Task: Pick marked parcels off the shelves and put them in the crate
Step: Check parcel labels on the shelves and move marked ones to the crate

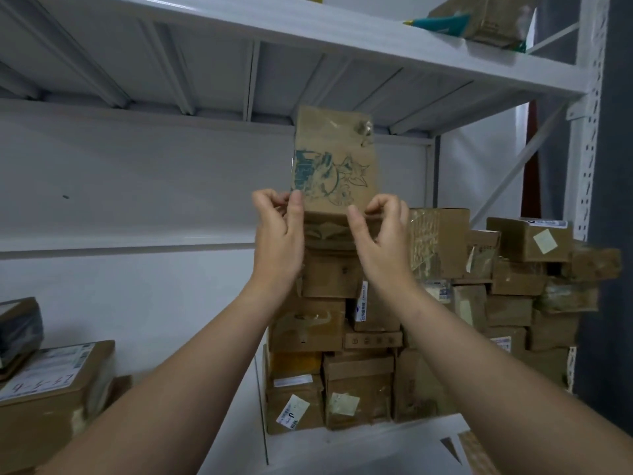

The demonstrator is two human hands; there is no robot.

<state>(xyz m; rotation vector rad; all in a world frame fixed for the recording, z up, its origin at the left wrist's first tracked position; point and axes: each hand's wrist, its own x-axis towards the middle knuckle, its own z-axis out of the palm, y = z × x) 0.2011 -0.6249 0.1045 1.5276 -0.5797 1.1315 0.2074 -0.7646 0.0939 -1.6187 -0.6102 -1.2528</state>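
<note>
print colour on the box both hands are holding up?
Teal-blue cartoon print on the brown cardboard box; head view.

A brown cardboard parcel (334,159), printed with a teal cartoon, stands upright, its lower corners pinched between the fingers (295,204), the rest rising above them.

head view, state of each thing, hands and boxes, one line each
left hand: pinching the cartoon box's lower left corner
right hand: pinching its lower right corner
cartoon box: held upright in both hands above the stack, taped shut
stack: boxes piled on the shelf, closed
labelled box: lying flat at left, closed
top box: on the upper shelf, overhanging its edge
</note>
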